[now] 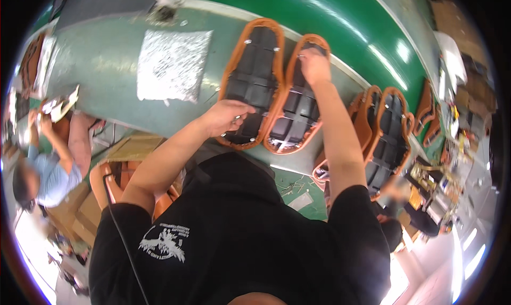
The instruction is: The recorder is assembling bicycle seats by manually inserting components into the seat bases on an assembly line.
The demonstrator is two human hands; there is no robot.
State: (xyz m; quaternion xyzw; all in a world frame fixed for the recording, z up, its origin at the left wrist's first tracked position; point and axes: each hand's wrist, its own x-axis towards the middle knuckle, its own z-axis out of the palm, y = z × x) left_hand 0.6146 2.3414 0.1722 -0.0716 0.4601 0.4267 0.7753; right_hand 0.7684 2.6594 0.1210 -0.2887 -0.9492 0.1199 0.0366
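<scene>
Two long oval panels lie side by side on the table, with brown leather-like rims folded over black, strapped inner faces. My left hand is closed over the lower part of the left panel. A small metallic bit shows at its fingers, too small to name. My right hand reaches to the far end of the right panel, its fingers bent together at the black inner face. Whatever they pinch is mostly hidden. Small shiny spots dot both rims.
A clear bag of small silvery pieces lies left of the panels on the grey-green table. More brown-rimmed panels stand at the right. Beyond runs a shiny green surface. A person in light blue works at left.
</scene>
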